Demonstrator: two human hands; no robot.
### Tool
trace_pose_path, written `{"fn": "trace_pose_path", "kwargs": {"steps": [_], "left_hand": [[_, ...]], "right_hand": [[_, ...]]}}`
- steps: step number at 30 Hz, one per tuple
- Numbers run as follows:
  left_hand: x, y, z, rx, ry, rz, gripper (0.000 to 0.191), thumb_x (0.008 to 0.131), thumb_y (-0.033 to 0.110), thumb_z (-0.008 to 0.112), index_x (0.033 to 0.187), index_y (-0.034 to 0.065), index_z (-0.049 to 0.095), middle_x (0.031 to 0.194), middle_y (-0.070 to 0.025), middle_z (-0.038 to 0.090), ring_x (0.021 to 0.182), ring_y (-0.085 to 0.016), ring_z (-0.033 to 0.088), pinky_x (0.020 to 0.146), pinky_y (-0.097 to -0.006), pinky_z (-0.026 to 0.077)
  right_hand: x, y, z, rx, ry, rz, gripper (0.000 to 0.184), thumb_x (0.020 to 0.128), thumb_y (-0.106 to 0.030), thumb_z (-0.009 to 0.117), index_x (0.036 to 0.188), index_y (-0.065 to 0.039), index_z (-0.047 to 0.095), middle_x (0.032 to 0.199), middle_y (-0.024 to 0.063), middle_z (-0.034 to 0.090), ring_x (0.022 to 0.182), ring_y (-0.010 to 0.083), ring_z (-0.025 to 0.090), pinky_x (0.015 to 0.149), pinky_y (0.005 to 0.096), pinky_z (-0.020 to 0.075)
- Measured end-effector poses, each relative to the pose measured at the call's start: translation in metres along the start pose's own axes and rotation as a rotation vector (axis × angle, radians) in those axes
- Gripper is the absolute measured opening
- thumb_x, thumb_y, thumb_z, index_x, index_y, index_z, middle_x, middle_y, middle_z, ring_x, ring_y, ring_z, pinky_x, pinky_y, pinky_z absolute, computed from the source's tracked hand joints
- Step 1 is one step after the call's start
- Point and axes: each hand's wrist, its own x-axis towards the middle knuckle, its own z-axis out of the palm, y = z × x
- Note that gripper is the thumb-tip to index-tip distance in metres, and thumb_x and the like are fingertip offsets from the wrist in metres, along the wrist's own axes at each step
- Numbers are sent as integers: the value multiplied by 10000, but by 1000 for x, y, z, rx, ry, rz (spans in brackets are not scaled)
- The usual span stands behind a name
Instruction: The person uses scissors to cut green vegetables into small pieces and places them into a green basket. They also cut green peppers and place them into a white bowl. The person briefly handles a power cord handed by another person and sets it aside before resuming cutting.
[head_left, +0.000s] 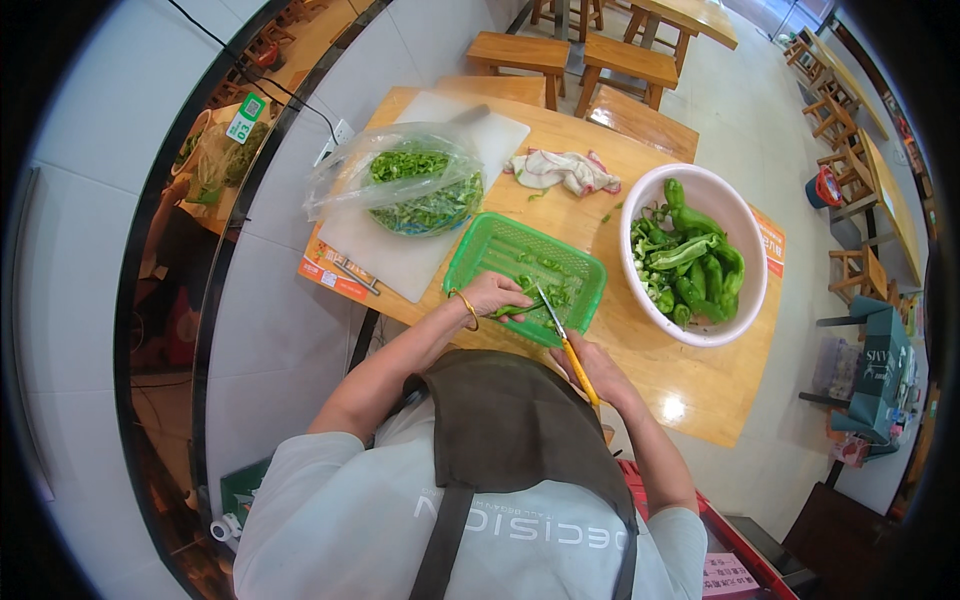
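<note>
My left hand (493, 294) holds a piece of green pepper (517, 309) over the near left part of a green plastic basket (599, 279). My right hand (598, 367) grips scissors (574, 360) with yellow handles. Their metal blades point up and left over the basket, close to the left fingertips. Cut pepper strips (553, 264) are scattered on the basket's perforated bottom. To the right stands a pale pink basin (759, 281) of whole green peppers (701, 276). Pepper cores with pale seeds lie at its left side.
A clear plastic bag (345, 176) with chopped greens (427, 199) sits on a white cutting board (416, 274). A knife blade (470, 115) shows behind it. A crumpled cloth (566, 171) lies beyond the basket on the wooden table (697, 375). Wooden stools (630, 60) stand past the far edge.
</note>
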Motion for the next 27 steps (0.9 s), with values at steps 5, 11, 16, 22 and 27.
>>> {"fn": "trace_pose_path", "kwargs": {"steps": [5,11,16,22,27], "left_hand": [[-1,-5,0,-44,64,28,290,812,166,792,982,-39,678,844,-90,715,681,-153,717,474,-225,497],[-6,-1,2,-10,91,37,254,804,154,790,948,-28,689,835,-82,717,667,-149,715,476,-221,501],[-8,0,7,88,44,39,223,810,153,779,935,-12,696,840,-75,715,664,-153,712,489,-226,503],[2,1,3,39,9,18,185,812,151,782,875,10,680,800,-57,703,641,-151,711,457,-219,493],[3,2,1,35,20,-17,195,812,149,785,894,12,674,798,-61,700,642,-145,708,453,-217,488]], "right_hand": [[-3,0,-14,262,-192,123,513,990,-328,559,1344,23,438,772,197,626,690,295,616,648,406,485],[-2,0,-17,267,-244,153,534,999,-366,539,1369,1,426,707,129,594,639,204,578,603,360,462],[0,2,-14,233,-241,153,524,999,-362,536,1363,-3,418,676,129,591,612,233,586,576,382,448],[1,7,-3,138,-92,51,344,992,-322,563,1119,-8,501,648,128,580,568,253,597,544,398,445],[3,10,0,278,-97,108,322,990,-324,577,1038,-9,529,657,100,585,523,199,590,498,371,442]]}}
